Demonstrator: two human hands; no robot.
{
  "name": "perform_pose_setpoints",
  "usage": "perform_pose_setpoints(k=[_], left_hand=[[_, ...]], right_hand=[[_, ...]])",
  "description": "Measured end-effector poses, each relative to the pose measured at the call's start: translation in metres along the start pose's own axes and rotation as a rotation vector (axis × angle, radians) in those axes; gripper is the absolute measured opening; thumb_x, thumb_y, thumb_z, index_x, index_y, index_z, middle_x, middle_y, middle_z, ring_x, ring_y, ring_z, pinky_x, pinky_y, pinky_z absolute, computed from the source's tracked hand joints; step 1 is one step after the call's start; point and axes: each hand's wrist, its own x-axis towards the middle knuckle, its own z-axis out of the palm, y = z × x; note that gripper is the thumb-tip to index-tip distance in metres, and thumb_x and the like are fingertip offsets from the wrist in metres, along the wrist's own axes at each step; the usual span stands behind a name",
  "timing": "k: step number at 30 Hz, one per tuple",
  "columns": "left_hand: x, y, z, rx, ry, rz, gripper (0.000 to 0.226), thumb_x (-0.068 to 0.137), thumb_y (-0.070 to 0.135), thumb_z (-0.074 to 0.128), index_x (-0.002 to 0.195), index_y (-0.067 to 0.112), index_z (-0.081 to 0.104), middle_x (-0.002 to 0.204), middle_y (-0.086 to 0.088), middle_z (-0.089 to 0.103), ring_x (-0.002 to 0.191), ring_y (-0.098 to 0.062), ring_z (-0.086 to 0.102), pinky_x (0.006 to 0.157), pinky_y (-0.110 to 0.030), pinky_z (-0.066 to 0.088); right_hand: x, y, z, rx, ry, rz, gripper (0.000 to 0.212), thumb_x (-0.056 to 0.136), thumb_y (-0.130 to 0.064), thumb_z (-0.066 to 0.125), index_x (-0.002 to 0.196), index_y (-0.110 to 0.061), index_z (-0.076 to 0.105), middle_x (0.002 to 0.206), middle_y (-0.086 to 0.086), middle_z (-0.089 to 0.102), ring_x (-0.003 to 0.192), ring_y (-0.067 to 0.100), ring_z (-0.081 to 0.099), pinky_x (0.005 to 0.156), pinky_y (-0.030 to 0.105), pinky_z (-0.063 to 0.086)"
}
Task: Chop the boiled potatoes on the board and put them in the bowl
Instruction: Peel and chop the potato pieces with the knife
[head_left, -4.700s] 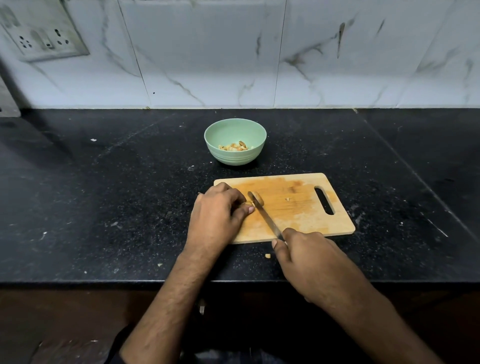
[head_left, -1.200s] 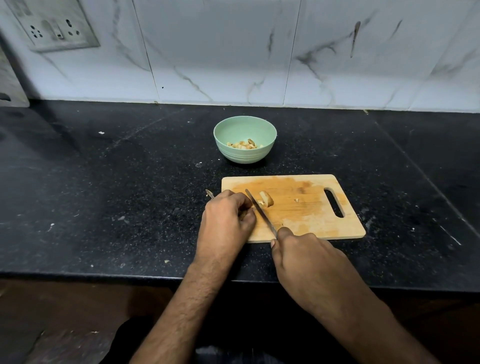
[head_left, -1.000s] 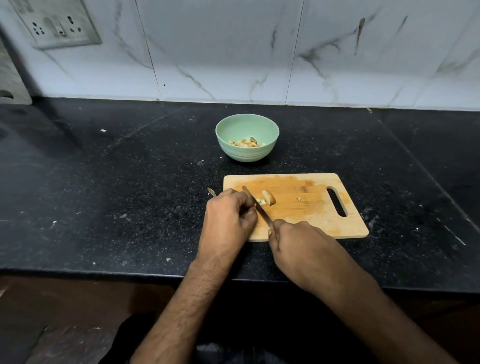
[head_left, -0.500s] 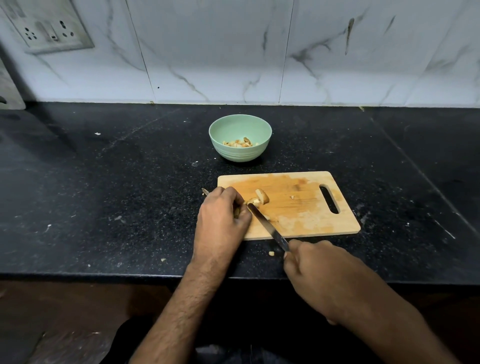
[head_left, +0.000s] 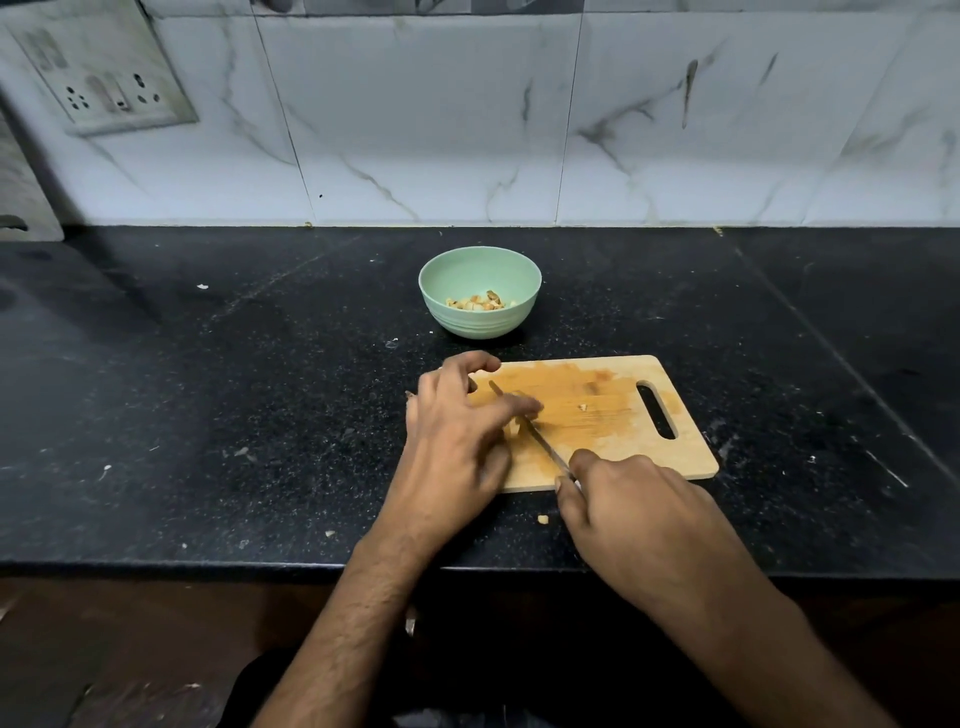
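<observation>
A wooden chopping board lies on the black counter. My left hand is over the board's left part, fingers spread and blurred. A pale potato piece peeks out under its fingertips; the rest is hidden. My right hand, at the board's near edge, grips the handle of a knife. The blade runs diagonally under my left fingers, its tip toward the far left corner. A mint green bowl stands just behind the board with chopped potato bits inside.
A small potato bit lies mid-board. A crumb sits on the counter near the front edge. The counter ends at a marble-tiled wall with a socket plate at the upper left.
My left hand has gone from pinching the potato piece to spreading its fingers across it and the blade. The knife has slid further under that hand.
</observation>
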Motion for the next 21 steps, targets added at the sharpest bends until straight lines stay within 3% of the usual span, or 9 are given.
perform_pose_setpoints(k=[4, 9, 14, 18, 21], left_hand=[[0.005, -0.003, 0.002, 0.067, -0.052, -0.081, 0.037, 0.079, 0.016, 0.066, 0.102, 0.045, 0.07, 0.14, 0.006, 0.036, 0.124, -0.016, 0.03, 0.098, -0.043, 0.031], [0.008, -0.006, 0.007, -0.061, 0.012, -0.155, 0.042, 0.078, 0.011, 0.063, 0.102, 0.044, 0.068, 0.131, 0.011, 0.038, 0.12, -0.011, 0.031, 0.097, -0.037, 0.027], [0.008, -0.008, 0.008, -0.179, 0.054, -0.203, 0.043, 0.079, 0.006, 0.064, 0.109, 0.038, 0.069, 0.126, 0.012, 0.042, 0.123, -0.007, 0.033, 0.099, -0.031, 0.022], [0.008, -0.009, 0.008, -0.197, 0.052, -0.222, 0.042, 0.08, 0.008, 0.062, 0.114, 0.033, 0.067, 0.119, 0.014, 0.048, 0.117, -0.007, 0.044, 0.105, -0.041, 0.035], [0.005, -0.01, 0.007, -0.208, 0.041, -0.214, 0.038, 0.082, 0.015, 0.058, 0.116, 0.029, 0.067, 0.11, 0.017, 0.056, 0.106, -0.005, 0.055, 0.1, -0.045, 0.047]], right_hand=[[-0.008, -0.002, -0.001, -0.015, -0.013, -0.007, 0.033, 0.105, -0.046, 0.03, 0.114, -0.026, 0.055, 0.075, -0.006, 0.046, 0.076, 0.02, 0.053, 0.065, 0.033, 0.039], [-0.029, 0.007, -0.02, 0.007, -0.061, 0.011, 0.029, 0.104, -0.054, 0.029, 0.104, -0.033, 0.048, 0.075, -0.009, 0.046, 0.074, 0.016, 0.048, 0.065, 0.032, 0.041], [-0.027, 0.016, -0.034, 0.015, -0.068, 0.073, 0.029, 0.101, -0.059, 0.031, 0.092, -0.034, 0.043, 0.073, -0.01, 0.053, 0.074, 0.013, 0.055, 0.065, 0.032, 0.046], [0.001, 0.025, -0.013, 0.017, 0.024, 0.142, 0.031, 0.102, -0.056, 0.034, 0.1, -0.031, 0.053, 0.077, -0.01, 0.056, 0.077, 0.016, 0.059, 0.065, 0.034, 0.045], [0.02, 0.032, 0.007, -0.01, 0.149, 0.188, 0.034, 0.104, -0.05, 0.037, 0.115, -0.027, 0.06, 0.094, -0.005, 0.058, 0.087, 0.02, 0.063, 0.065, 0.035, 0.045]])
